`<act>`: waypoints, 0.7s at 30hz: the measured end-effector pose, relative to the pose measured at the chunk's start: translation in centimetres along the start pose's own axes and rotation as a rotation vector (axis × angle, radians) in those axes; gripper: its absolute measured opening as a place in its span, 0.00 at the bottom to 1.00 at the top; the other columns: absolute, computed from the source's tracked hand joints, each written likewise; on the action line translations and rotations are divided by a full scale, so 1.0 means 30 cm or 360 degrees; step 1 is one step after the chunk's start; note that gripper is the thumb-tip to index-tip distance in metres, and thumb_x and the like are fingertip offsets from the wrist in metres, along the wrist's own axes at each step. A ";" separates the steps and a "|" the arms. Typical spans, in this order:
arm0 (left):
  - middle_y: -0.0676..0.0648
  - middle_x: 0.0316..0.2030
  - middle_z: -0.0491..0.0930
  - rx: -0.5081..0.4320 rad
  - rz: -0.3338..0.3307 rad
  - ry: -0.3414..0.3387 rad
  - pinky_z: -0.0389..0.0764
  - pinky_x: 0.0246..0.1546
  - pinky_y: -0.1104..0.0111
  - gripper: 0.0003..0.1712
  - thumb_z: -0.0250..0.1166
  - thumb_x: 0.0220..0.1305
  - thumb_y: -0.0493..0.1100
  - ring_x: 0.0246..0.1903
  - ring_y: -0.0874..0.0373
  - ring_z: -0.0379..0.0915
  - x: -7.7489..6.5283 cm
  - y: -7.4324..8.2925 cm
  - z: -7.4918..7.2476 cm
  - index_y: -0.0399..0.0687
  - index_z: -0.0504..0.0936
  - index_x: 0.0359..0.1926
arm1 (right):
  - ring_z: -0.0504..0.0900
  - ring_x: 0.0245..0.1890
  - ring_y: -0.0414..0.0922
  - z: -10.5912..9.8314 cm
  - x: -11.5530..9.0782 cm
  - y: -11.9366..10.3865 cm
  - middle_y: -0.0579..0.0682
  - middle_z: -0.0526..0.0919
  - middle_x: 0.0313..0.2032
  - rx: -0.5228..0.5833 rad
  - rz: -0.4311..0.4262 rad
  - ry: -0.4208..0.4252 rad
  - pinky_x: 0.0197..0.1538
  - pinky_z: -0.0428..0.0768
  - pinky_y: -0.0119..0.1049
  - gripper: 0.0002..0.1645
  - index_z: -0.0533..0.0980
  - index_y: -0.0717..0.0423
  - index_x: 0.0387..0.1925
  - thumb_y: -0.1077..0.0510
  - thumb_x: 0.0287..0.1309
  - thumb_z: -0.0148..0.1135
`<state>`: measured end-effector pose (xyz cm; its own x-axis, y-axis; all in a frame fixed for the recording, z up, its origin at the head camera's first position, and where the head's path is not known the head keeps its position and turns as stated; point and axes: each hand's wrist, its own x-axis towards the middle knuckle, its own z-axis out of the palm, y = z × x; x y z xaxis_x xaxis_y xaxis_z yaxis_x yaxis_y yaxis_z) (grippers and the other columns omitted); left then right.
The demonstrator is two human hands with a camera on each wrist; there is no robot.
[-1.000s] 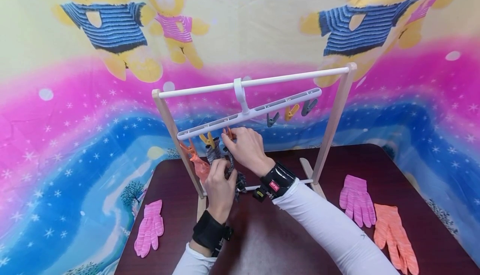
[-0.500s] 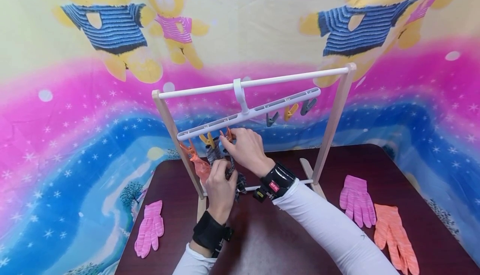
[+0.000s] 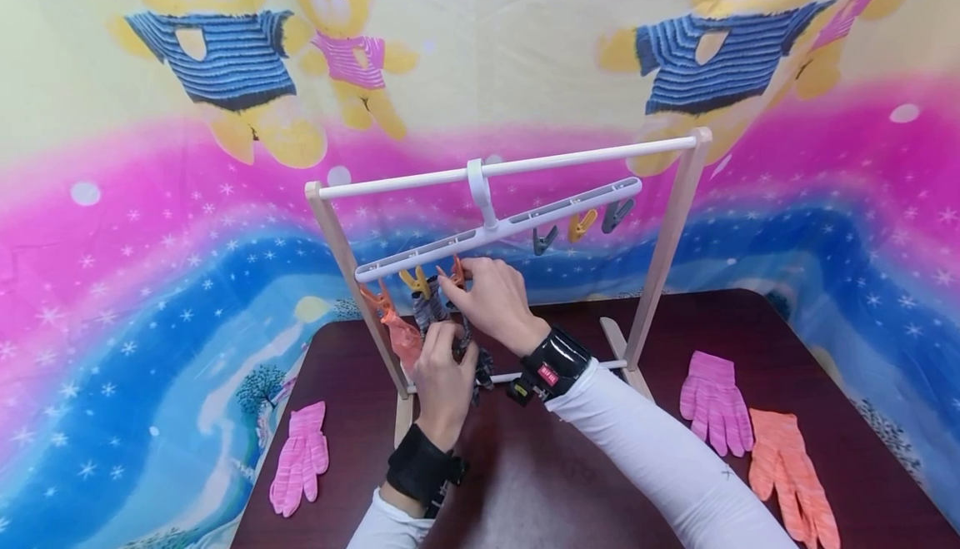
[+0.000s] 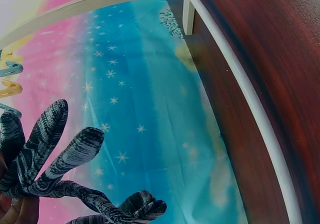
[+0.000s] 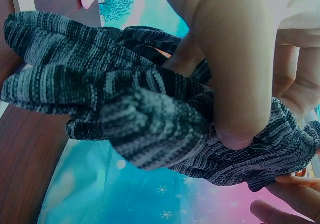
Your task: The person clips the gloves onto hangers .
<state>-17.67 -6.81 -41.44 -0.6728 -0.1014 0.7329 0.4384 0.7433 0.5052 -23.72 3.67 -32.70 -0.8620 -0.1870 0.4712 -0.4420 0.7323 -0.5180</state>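
Left hand point(image 3: 442, 378) pinches the grey glove point(image 5: 155, 129), seemingly steadying it; right hand point(image 3: 495, 299) pinches the orange clip point(image 3: 457, 269), perhaps controlling it.

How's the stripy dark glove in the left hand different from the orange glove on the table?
The stripy dark glove is black and grey; the orange glove is brighter. The left hand holds the dark glove; the orange glove lies on the table. Both have fingers.

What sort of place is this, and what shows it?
Probably a staged indoor tabletop set, perhaps for recording: a bear-printed backdrop stands behind a dark table, which bears a wood-posted drying rack. I can't tell what building it's in.
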 end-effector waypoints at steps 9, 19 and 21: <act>0.47 0.35 0.80 0.0004 -0.0007 -0.0018 0.79 0.28 0.62 0.12 0.74 0.53 0.33 0.29 0.54 0.79 -0.009 0.000 0.007 0.44 0.78 0.35 | 0.60 0.10 0.40 0.002 -0.004 -0.003 0.42 0.60 0.11 0.0022 0.0011 0.0005 0.16 0.50 0.31 0.20 0.77 0.46 0.22 0.41 0.66 0.63; 0.46 0.38 0.81 0.0066 -0.0011 -0.0030 0.75 0.22 0.63 0.11 0.72 0.57 0.37 0.23 0.54 0.76 -0.021 -0.005 0.015 0.46 0.78 0.38 | 0.61 0.12 0.41 0.004 -0.004 0.001 0.42 0.60 0.13 0.0030 0.0003 -0.0015 0.18 0.50 0.31 0.18 0.81 0.49 0.29 0.41 0.66 0.63; 0.46 0.38 0.81 0.0074 -0.0016 -0.0038 0.75 0.22 0.63 0.11 0.72 0.57 0.38 0.22 0.54 0.76 -0.024 -0.005 0.015 0.46 0.77 0.39 | 0.60 0.12 0.41 0.005 -0.004 0.002 0.42 0.60 0.13 0.0037 0.0005 -0.0024 0.18 0.51 0.31 0.18 0.81 0.49 0.30 0.41 0.66 0.63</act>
<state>-17.54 -6.55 -42.25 -0.6914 -0.0933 0.7164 0.4040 0.7722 0.4904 -23.69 3.65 -32.89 -0.8671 -0.1947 0.4586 -0.4447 0.7175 -0.5362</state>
